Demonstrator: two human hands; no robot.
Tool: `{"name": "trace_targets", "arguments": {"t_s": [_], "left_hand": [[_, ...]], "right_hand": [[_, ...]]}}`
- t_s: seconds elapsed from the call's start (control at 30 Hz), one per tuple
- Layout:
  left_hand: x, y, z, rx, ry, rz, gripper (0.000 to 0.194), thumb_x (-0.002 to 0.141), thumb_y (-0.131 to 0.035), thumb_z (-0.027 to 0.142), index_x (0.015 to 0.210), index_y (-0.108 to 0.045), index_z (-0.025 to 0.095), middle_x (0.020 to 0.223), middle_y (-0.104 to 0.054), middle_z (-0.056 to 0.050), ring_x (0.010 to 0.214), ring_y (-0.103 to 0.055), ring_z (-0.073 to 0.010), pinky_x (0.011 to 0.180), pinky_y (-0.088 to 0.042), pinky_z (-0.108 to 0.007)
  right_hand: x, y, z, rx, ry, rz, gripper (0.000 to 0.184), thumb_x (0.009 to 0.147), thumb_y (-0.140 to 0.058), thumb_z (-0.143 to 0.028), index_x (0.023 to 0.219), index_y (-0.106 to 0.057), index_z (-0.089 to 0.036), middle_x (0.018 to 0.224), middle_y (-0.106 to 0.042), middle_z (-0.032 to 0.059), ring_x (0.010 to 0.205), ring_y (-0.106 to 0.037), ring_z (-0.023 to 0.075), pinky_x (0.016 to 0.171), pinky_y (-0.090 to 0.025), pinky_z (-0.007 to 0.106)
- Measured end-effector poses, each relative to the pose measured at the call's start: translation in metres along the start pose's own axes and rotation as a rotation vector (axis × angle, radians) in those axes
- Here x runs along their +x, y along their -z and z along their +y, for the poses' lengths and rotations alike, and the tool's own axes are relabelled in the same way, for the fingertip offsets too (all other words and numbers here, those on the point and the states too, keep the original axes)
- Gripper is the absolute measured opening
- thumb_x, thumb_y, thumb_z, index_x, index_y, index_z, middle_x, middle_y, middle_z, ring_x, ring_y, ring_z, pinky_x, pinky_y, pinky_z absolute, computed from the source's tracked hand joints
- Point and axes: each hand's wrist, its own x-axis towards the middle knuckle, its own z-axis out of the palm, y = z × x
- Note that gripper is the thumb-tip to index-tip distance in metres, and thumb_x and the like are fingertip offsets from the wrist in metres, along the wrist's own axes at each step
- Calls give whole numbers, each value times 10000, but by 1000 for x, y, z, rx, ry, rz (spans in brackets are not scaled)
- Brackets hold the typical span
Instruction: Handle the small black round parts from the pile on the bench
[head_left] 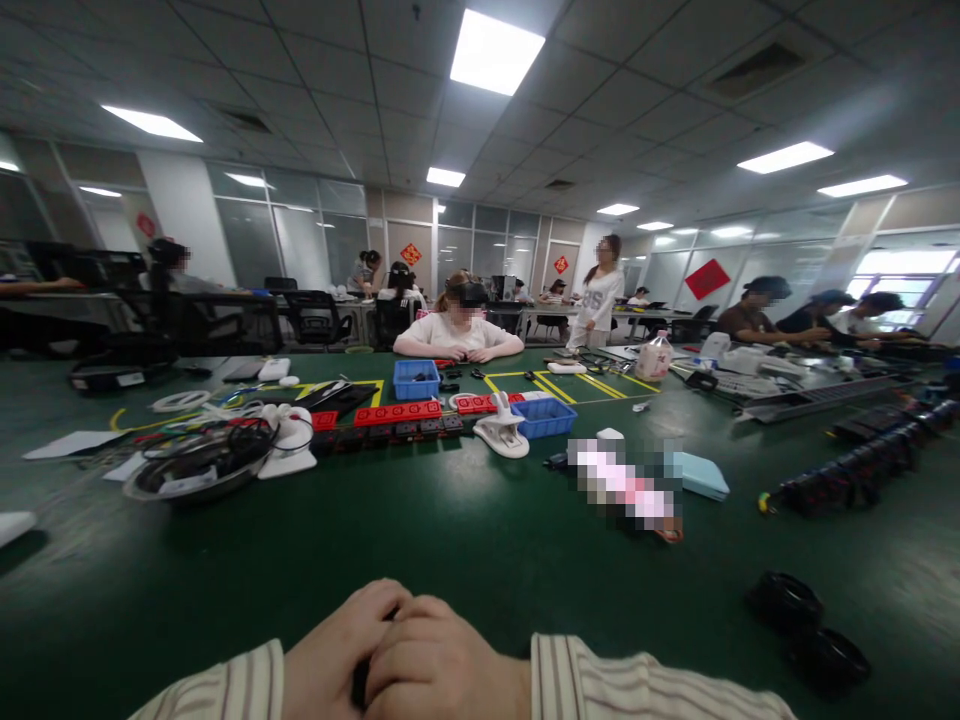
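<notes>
My left hand [337, 645] and my right hand [439, 665] are drawn together at the bottom middle, low over the green table [480, 540]. Both have curled fingers, and the right hand's knuckles lie against the left hand. A dark patch shows in the gap between them; whether it is a small black object or shadow I cannot make out. The left fingertips are mostly hidden behind the right hand. Striped cream sleeves reach to both wrists.
Black rings [786, 600] lie at the right. Farther back are a metal bowl of cables [202, 480], a white clip [501, 428], red blocks [397, 412], blue bins [545, 417] and a light blue case [699, 475]. A person [459, 325] sits opposite.
</notes>
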Motion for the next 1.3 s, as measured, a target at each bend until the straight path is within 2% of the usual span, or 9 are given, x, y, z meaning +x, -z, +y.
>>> {"name": "trace_targets", "arguments": {"t_s": [0.1,0.2,0.37,0.53,0.73,0.87,0.97,1.1,1.3], "left_hand": [[-2,2,0,-17,9,6,511,582,-674,322,1066,-557,211,944,-512,-35,871,-512,-235,820,-456,-339],[-4,1,-3,-5,-41,71,668,580,-712,396,1181,-469,233,1096,-512,-45,985,-488,-264,939,-390,-389],[-4,-4,0,104,-26,173,629,586,-648,662,1000,-546,200,957,-542,-61,882,-499,-259,911,-383,-436],[-4,-3,0,156,0,157,457,680,-622,571,876,-561,163,875,-525,-69,799,-487,-244,784,-422,-399],[-3,2,-6,66,-33,0,344,605,-712,423,831,-600,189,877,-485,-29,795,-485,-211,716,-436,-316],[-1,3,-5,87,-72,-5,248,599,-706,361,771,-626,202,885,-477,-20,817,-484,-206,742,-438,-313],[-1,3,-3,96,-62,20,312,609,-697,378,869,-633,217,921,-488,-28,848,-485,-221,782,-438,-344],[-3,2,0,99,-65,56,629,458,-779,354,1025,-547,210,986,-513,-37,892,-485,-254,846,-417,-393],[-5,-4,0,56,9,134,406,655,-676,512,870,-564,187,906,-543,-46,830,-499,-236,829,-422,-378]], "right_hand": [[1,4,-2,20,6,9,134,870,-465,-296,960,-510,-207,1006,-599,-25,1029,-471,116,980,-289,292],[2,6,-6,61,-121,145,229,877,-426,-329,1067,-465,-206,1073,-565,8,1075,-450,132,981,-299,305],[1,-1,-9,86,-368,283,503,798,-407,-606,1062,-447,-179,1009,-532,58,907,-487,172,804,-388,326],[1,-3,-10,-9,-508,245,615,709,-396,-745,889,-482,-163,875,-530,49,768,-471,170,698,-385,323],[4,7,-11,-42,-388,123,413,719,-505,-575,828,-494,-177,795,-553,23,724,-470,154,634,-352,297],[3,10,-8,36,-159,24,192,756,-502,-353,878,-500,-205,862,-592,-11,840,-492,144,775,-351,317],[3,11,-8,46,-78,20,158,802,-479,-330,905,-498,-213,901,-605,-27,884,-487,136,886,-324,321],[3,6,-12,67,-215,112,335,816,-480,-418,1066,-444,-198,1026,-559,22,996,-459,157,900,-335,318],[3,-4,-17,18,-481,170,575,720,-419,-713,890,-475,-166,875,-531,58,793,-471,186,716,-383,335]]}}
